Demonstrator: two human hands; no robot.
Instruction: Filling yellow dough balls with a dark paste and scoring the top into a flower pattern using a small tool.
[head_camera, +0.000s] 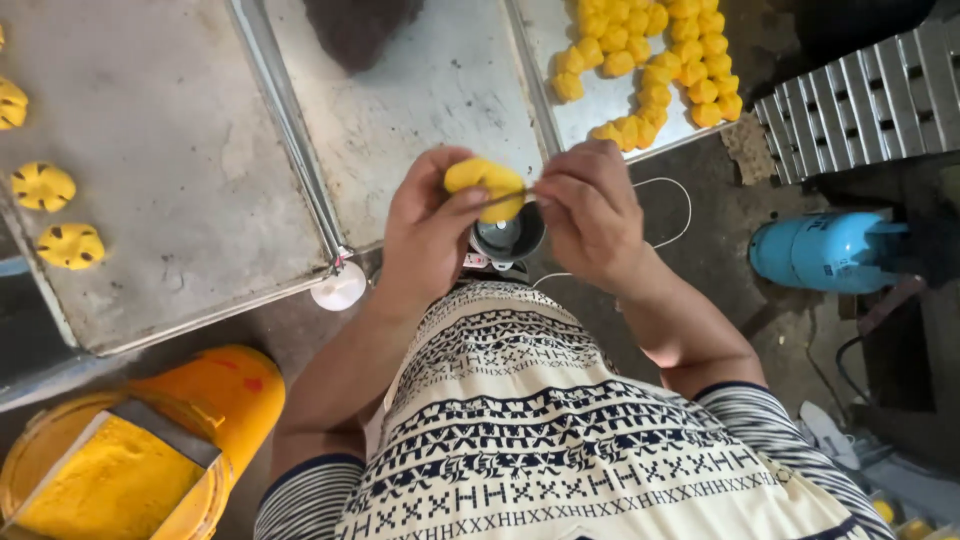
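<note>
left grip: your left hand is clamped round a yellow dough ball, thumb across the front and fingers wrapped behind, held up in front of your chest.
right grip: your right hand is pinched together on a thin blade or wire, hard to tell which, and its tip is pressed into the side of the ball.
step in hand: looks to me like you're scoring grooves into the ball, same kind of lines as the finished ones.
next move: I'd guess it calls for a small turn of the ball in the left grip so a fresh face meets the blade, with light pressure so it doesn't split.
just under the grips: a small dark round cup and a white disc off to its left.
far left of the grips: grooved yellow pieces sitting on a metal tray.
up right of the grips: a heap of plain yellow balls on another tray.
packages: orange bucket low left with yellow powder in it; blue gas cylinder lying to the right, label too small to tell.
</note>
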